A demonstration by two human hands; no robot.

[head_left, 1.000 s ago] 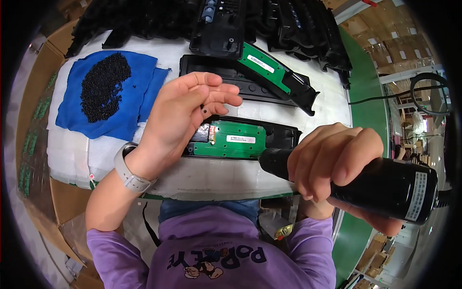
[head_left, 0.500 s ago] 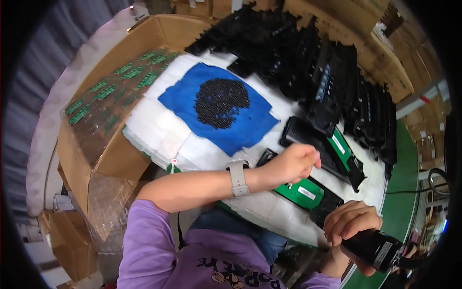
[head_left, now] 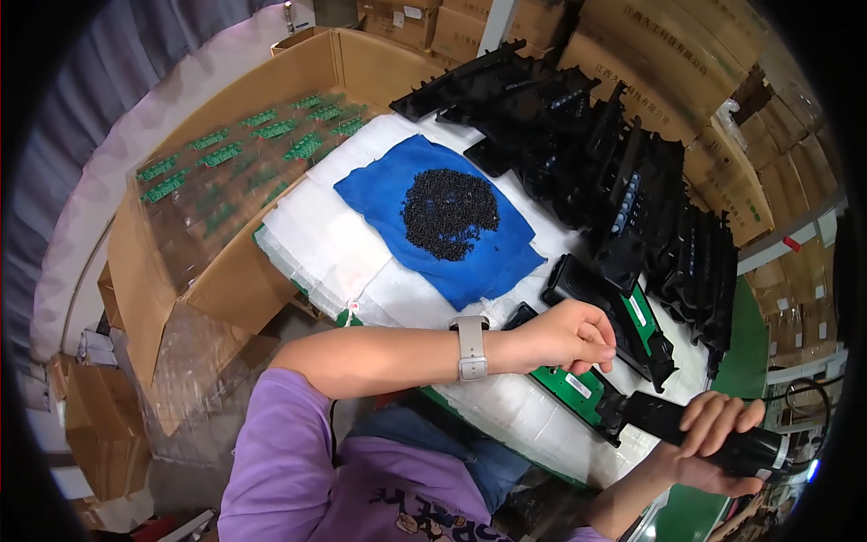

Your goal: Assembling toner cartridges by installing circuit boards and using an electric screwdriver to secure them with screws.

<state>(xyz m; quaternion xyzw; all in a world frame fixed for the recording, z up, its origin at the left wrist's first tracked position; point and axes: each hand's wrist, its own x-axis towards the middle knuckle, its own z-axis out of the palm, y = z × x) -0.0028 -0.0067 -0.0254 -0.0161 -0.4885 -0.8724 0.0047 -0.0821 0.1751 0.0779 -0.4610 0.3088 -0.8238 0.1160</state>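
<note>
My left hand (head_left: 573,339), a watch on its wrist, is over a black plastic housing with a green circuit board (head_left: 578,390). Its thumb and fingers are pinched together; whatever they hold is too small to make out. In my right hand (head_left: 718,438) lies a black electric screwdriver (head_left: 657,417), tilted sideways, its front end close to the board's right end. A second black housing with a green board (head_left: 638,316) rests just beyond my left hand. Farther off, a heap of tiny black screws (head_left: 447,215) is spread on a blue cloth (head_left: 379,194).
Black plastic housings (head_left: 578,135) stand in a dense row along the table's far right. At the left is an open cardboard box (head_left: 226,307) with several green boards (head_left: 217,154). White padding (head_left: 316,244) covers the table. Stacked cartons (head_left: 623,68) rise behind.
The screwdriver has swung from pointing down toward me to lying nearly level, its front end toward the board. My left hand has shifted slightly; the whole view has shifted too.
</note>
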